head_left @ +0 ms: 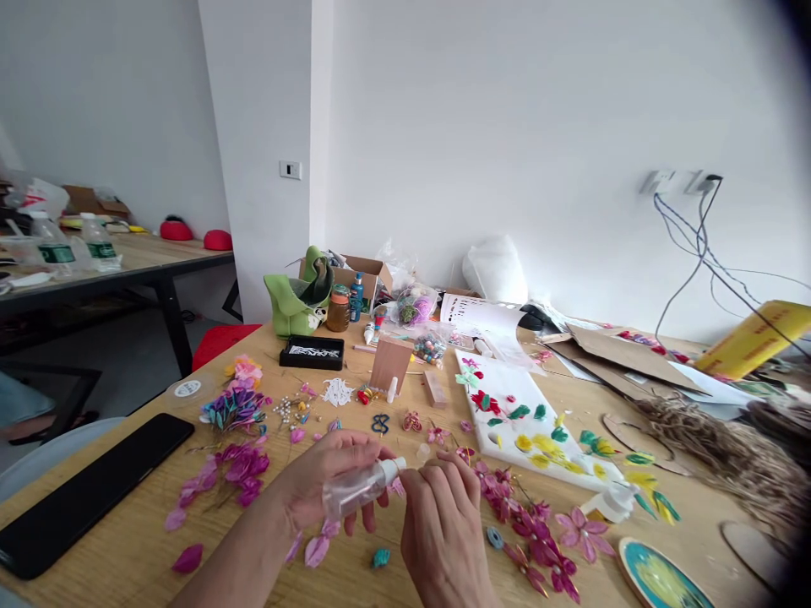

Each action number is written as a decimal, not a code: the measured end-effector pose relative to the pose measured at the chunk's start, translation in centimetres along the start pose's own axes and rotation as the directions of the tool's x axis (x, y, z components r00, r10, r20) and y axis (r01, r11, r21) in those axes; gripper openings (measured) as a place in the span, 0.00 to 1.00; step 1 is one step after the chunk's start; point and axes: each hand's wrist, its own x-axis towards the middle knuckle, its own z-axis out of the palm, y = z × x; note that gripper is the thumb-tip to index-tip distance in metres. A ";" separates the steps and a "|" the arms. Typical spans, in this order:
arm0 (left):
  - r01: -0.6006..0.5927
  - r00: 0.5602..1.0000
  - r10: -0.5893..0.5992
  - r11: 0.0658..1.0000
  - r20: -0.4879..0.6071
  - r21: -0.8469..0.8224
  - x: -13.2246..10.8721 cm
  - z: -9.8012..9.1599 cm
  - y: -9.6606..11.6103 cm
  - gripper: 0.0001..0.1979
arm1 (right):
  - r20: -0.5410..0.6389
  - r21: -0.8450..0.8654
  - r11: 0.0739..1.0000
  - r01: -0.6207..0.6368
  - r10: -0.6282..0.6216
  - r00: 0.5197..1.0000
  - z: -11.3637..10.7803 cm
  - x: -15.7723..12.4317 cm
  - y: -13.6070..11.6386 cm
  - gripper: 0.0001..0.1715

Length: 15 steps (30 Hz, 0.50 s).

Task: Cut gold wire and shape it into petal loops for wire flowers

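Left hand curled round clear plastic bottle, tilted over near middle of bench. Right hand half-fisted at white bottle top; can't tell what it grips. Top apparently being worked; next move calls for steady bottle.

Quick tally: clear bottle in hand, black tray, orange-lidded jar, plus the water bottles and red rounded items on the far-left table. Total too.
Held clear bottle: 1
Black tray: 1
Orange-lidded jar: 1
Water bottles: 2
Red rounded items: 2
Total: 7
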 end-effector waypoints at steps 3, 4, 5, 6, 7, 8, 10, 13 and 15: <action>-0.045 0.998 0.044 0.998 -0.036 -0.037 -0.1 0.0 -0.1 0.20 | -0.005 -0.028 0.999 -0.042 0.042 0.999 0.1 0.0 0.0 0.13; -0.068 0.997 0.066 0.997 -0.042 -0.046 -0.1 0.1 -0.2 0.21 | -0.010 -0.031 0.998 -0.059 0.059 0.998 0.1 0.1 0.0 0.13; -0.090 0.995 0.088 0.995 -0.042 -0.050 -0.1 0.2 -0.3 0.22 | -0.016 -0.031 0.996 -0.078 0.077 0.997 0.1 0.1 0.0 0.13; -0.110 0.993 0.108 0.993 -0.036 -0.048 0.0 0.3 -0.4 0.22 | -0.022 -0.028 0.995 -0.095 0.095 0.995 0.1 0.1 0.0 0.12; -0.126 0.992 0.125 0.991 -0.026 -0.040 0.1 0.5 -0.4 0.22 | -0.028 -0.022 0.993 -0.112 0.111 0.993 0.0 0.2 0.0 0.12; -0.144 0.989 0.144 0.989 -0.017 -0.023 0.2 0.6 -0.5 0.21 | -0.035 -0.017 0.992 -0.129 0.128 0.991 0.0 0.2 0.0 0.12; -0.183 0.983 0.183 0.983 -0.016 0.019 0.3 0.8 -0.8 0.19 | -0.050 0.001 0.986 -0.167 0.167 0.985 0.1 0.2 -0.1 0.11; -0.241 0.968 0.245 0.968 -0.062 0.071 0.5 1.1 -1.1 0.19 | -0.074 0.058 0.969 -0.239 0.243 0.967 0.3 0.2 -0.2 0.11; -0.258 0.959 0.269 0.959 -0.092 0.117 0.5 1.3 -1.2 0.18 | -0.085 0.136 0.946 -0.294 0.307 0.948 0.4 0.3 -0.3 0.11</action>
